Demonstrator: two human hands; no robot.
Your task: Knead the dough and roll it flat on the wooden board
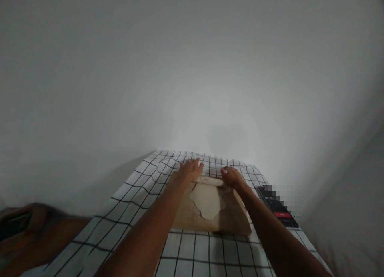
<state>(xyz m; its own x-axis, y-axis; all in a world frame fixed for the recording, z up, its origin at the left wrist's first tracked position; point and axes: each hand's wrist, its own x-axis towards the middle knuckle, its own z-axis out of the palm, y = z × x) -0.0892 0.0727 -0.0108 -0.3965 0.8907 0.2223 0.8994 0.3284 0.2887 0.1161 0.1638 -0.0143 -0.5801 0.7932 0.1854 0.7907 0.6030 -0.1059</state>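
A pale wooden rolling pin (209, 181) lies crosswise over the far part of a wooden board (187, 219). My left hand (191, 170) is on the pin's left end, palm down, its fingers reaching forward over it. At the other end my right hand (232, 176) is closed round the pin, fingers curled. Between my forearms, a thin, flattened sheet of dough (207, 201) with an uneven edge lies on the board, its far edge at the pin. The pin's ends are hidden under my hands.
A white cloth with a dark grid (192, 253) covers the table. Right of my right forearm lies a phone (277, 208) with a lit screen. A plain wall (192, 89) rises behind the table. Brown furniture (42, 225) stands at the lower left.
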